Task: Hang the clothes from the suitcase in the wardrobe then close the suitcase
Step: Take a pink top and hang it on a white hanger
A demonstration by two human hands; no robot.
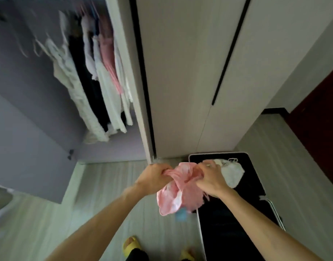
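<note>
Fingers of both the left hand (pixel 154 176) and right hand (pixel 210 179) bunch a crumpled pink satin garment (pixel 178 189) at lower centre; judging by this, shaking it flat first would ease hanging it in the open grey wardrobe (pixel 54 87) at upper left.

Pale grey wood-grain floor (pixel 109 185) all over, 2 slippers at the bottom edge: a yellow rubber slipper (pixel 130 243) and a second yellow slipper (pixel 187 254) to its right. Far right there's a dark reddish-brown door (pixel 320 129) with a black skirting strip (pixel 275 111) beside it.
</note>
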